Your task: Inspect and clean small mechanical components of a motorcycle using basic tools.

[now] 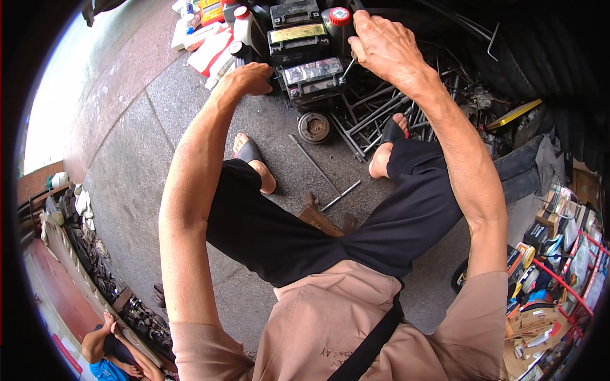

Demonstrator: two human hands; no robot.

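My right hand [384,47] is closed round a screwdriver [349,67]. Its thin metal shaft slants down to the right end of the nearest black battery [312,76], and most of the handle is hidden in my grip. At that battery's left end, my left hand [249,80] has its fingers curled. What they hold, if anything, I cannot make out. Two more batteries stand in a row behind, the middle one [298,42] with a yellow label and a dark one [295,11] farthest back. A dark bottle with a red cap [340,17] stands beside them.
Bottles [249,30] and packages crowd the far left. Loose metal rods [378,117] lie by my right foot. A round metal part [314,127] sits near the batteries. A small wooden stool [319,219] is between my legs. Another person [117,349] sits at lower left.
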